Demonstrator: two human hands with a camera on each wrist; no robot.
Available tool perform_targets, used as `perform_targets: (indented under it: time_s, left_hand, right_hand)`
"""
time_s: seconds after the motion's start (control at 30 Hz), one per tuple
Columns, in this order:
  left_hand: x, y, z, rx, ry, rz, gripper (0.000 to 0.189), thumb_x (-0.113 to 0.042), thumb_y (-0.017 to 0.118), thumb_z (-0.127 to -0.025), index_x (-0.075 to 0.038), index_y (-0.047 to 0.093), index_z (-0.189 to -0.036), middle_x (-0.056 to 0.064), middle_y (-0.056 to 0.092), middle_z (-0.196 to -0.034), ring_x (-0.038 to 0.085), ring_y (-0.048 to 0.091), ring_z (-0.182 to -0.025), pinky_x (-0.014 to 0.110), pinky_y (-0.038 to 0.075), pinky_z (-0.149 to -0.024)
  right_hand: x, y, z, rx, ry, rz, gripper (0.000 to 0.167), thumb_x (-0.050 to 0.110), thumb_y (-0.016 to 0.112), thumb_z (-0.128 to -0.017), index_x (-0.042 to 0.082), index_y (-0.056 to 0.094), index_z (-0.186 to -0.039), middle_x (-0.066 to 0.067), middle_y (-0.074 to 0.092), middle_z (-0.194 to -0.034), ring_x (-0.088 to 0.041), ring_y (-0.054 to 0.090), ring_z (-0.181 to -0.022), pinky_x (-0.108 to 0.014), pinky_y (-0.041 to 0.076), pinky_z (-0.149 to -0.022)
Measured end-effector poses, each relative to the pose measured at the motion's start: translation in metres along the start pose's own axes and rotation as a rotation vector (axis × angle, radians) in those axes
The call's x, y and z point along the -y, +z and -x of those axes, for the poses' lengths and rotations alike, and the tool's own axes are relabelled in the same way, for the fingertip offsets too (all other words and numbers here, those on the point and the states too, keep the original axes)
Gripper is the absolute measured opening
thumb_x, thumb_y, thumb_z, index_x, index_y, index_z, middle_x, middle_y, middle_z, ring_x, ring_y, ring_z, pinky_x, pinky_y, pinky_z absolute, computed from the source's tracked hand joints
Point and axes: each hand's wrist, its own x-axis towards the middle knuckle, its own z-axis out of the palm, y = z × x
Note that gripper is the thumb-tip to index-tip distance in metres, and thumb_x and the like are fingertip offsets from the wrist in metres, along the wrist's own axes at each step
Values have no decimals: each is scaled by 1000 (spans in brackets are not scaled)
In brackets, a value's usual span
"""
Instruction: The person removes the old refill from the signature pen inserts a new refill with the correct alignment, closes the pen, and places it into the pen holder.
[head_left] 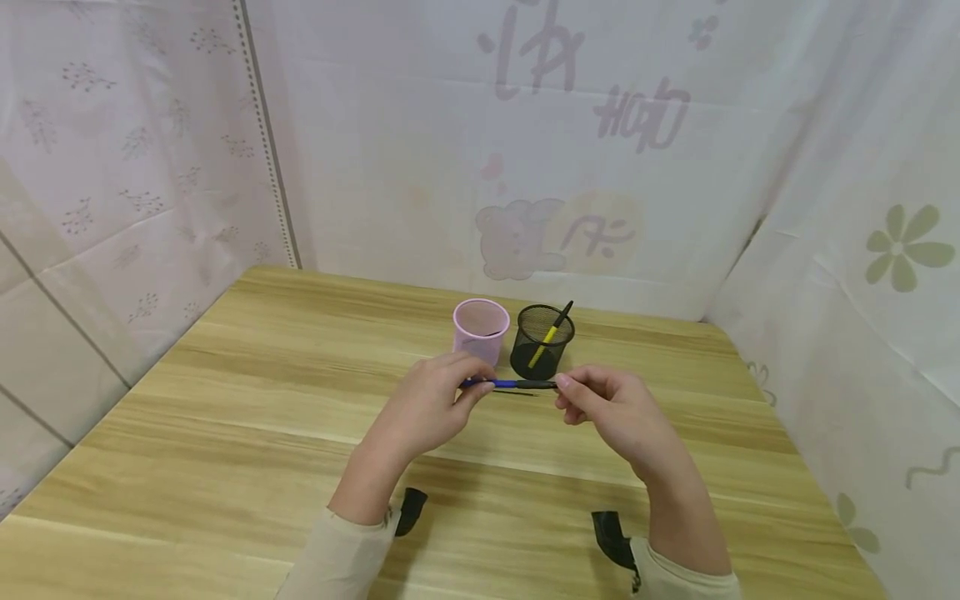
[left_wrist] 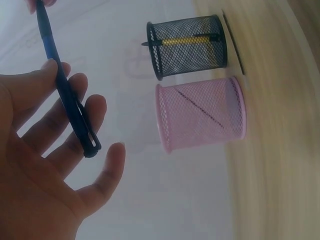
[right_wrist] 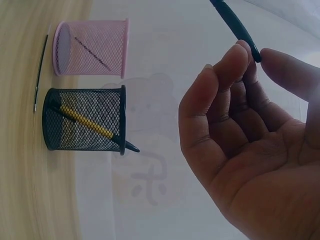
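A blue pen with a black grip [head_left: 534, 385] is held level above the table between both hands. My left hand [head_left: 431, 408] pinches its blue barrel between thumb and fingers; the clip end [left_wrist: 90, 145] points over the palm in the left wrist view. At the other end, my right hand [head_left: 622, 417] pinches the dark tip with thumb and fingertips. Just beyond the hands stand a pink mesh pen cup [head_left: 482, 321] and a black mesh pen cup [head_left: 525, 354]. A thin dark refill-like stick [right_wrist: 40, 75] lies on the table before the cups.
The black cup holds a yellow and black pen [head_left: 551, 333], leaning with its dark end above the rim. Inside the pink cup is a thin dark stick [left_wrist: 200, 107]. Printed curtains [head_left: 375, 167] hang behind and beside the wooden table [head_left: 225, 417].
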Motion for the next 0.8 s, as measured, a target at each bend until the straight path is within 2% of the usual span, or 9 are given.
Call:
perform_targets:
  time_s: [0.8]
  left_hand:
    - [1,0,1,25,-25,-3,5,-18,74,-101,-16,77,-104,-6,78,-98,12,64,-83,31,53,-77]
  right_hand:
    - [-1,2,-1,11,-13,-12,32,30,62,-109,-1,71,-114,-2,70,-94,-18,68,-87,-29,59,-85]
